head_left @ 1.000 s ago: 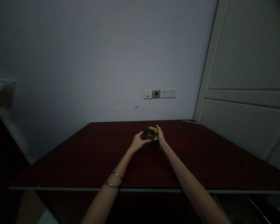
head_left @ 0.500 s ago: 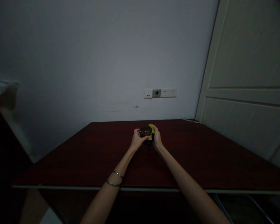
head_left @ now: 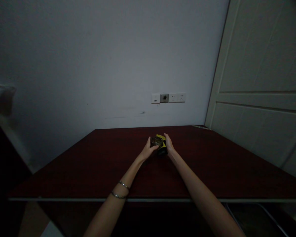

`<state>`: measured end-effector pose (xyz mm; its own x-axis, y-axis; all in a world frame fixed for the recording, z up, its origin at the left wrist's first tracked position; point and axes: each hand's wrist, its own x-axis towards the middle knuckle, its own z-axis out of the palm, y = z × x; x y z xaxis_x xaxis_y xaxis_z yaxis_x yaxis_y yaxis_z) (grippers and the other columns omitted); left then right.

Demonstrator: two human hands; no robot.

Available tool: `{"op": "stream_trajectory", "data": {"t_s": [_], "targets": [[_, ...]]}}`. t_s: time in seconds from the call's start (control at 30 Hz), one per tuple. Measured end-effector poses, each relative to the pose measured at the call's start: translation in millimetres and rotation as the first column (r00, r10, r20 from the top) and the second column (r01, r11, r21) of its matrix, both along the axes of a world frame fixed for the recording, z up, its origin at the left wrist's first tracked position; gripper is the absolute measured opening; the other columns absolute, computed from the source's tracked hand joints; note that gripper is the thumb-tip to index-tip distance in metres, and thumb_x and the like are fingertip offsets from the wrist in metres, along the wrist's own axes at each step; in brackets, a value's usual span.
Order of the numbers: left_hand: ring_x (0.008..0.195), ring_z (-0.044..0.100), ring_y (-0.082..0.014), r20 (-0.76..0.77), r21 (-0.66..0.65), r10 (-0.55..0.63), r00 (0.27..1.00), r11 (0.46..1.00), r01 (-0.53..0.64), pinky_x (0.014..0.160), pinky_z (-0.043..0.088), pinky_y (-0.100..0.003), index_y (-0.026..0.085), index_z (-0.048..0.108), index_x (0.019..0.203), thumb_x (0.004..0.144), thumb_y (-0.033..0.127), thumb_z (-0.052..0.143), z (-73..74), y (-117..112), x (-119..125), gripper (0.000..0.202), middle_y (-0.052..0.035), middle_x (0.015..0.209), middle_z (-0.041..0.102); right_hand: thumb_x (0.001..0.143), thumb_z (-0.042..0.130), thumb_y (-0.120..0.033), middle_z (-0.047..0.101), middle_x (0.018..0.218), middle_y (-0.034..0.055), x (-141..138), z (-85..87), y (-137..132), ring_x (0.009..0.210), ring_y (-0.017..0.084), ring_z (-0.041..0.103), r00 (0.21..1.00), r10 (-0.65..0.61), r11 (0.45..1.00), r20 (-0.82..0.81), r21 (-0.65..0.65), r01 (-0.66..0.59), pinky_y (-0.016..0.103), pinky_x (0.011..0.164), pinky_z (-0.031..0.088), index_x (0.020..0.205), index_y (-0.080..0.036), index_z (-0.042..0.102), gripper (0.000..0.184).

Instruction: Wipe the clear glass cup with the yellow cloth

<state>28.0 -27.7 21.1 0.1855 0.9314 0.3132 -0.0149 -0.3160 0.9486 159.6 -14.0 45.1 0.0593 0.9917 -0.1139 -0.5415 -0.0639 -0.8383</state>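
Between my hands, at the middle of the table, is a small yellow-and-black object (head_left: pixel 164 139) with a dark, glassy round part (head_left: pixel 157 141) on its left side. Whether these are one piece or two I cannot tell in the dim light. My left hand (head_left: pixel 147 150) has its fingers and thumb around the glassy part. Against the yellow-and-black side rests my right hand (head_left: pixel 169 144), its palm facing inward and most of its fingers hidden behind the object. The black lower end is close to the tabletop; I cannot tell if it touches.
The dark red table (head_left: pixel 88 164) reaches back to a pale wall, where a row of sockets and switches (head_left: pixel 168 98) is fixed. A panelled white door (head_left: pixel 259 82) stands along the right. At the far left, a blurred pale item (head_left: pixel 1 95) shows above a dark surface.
Both hands and the object have shifted slightly to the right and a little lower. The object has tilted, so its glassy round part faces me more.
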Motion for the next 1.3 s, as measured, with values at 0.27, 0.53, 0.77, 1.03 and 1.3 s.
{"op": "stream_trajectory", "data": {"t_s": [0.27,0.53,0.77,1.03,1.3], "targets": [[0.102,0.054,-0.0232,0.079,0.137,-0.070,0.994,0.989,0.059,0.094,0.037,-0.041,0.012,0.046,0.108,0.054,0.020,0.074,-0.9,5,4,0.060,-0.0138,0.109,0.056,0.078,0.039,-0.041,0.065,0.057,0.0012,3,-1.7,6,0.049,0.014,0.057,0.998,-0.067,0.993,0.001,0.093,0.066,0.024,0.052,0.044,0.067,-0.016,0.063,0.036],[0.096,0.055,-0.0208,0.020,0.207,0.173,0.985,0.963,-0.173,0.088,0.041,-0.040,0.013,0.039,0.101,0.053,0.027,0.076,-7.8,12,-1,0.062,-0.0125,0.103,0.053,0.074,0.044,-0.044,0.067,0.065,-0.0014,-20,-13.2,3,0.059,0.014,0.059,0.985,-0.174,0.966,0.019,0.198,0.167,0.024,0.058,0.045,0.073,-0.019,0.063,0.032],[0.109,0.048,-0.0231,-0.041,0.256,0.169,0.985,0.954,-0.153,0.096,0.035,-0.040,0.013,0.030,0.118,0.064,0.034,0.068,-1.1,0,1,0.069,-0.0164,0.118,0.048,0.074,0.043,-0.043,0.066,0.063,-0.0007,-22,-6.9,-3,0.055,0.015,0.059,0.985,-0.165,0.971,-0.050,0.164,0.171,0.025,0.056,0.046,0.074,-0.018,0.062,0.032],[0.117,0.043,-0.0253,0.069,0.081,-0.003,0.998,0.997,-0.003,0.101,0.031,-0.040,0.009,0.037,0.125,0.063,0.026,0.068,8.5,-7,7,0.071,-0.0170,0.127,0.045,0.080,0.035,-0.040,0.062,0.049,0.0018,9,7.9,1,0.046,0.016,0.057,0.996,-0.085,0.996,-0.033,0.026,0.086,0.026,0.050,0.046,0.071,-0.016,0.064,0.039],[0.100,0.056,-0.0244,0.138,0.066,0.002,0.990,0.998,-0.011,0.094,0.038,-0.043,0.008,0.057,0.103,0.055,0.022,0.074,13.8,-4,3,0.053,-0.0144,0.107,0.060,0.081,0.033,-0.044,0.065,0.056,0.0046,5,8.9,-1,0.047,0.015,0.057,0.999,0.040,0.994,-0.033,0.100,-0.037,0.025,0.046,0.045,0.074,-0.014,0.064,0.043]]}}
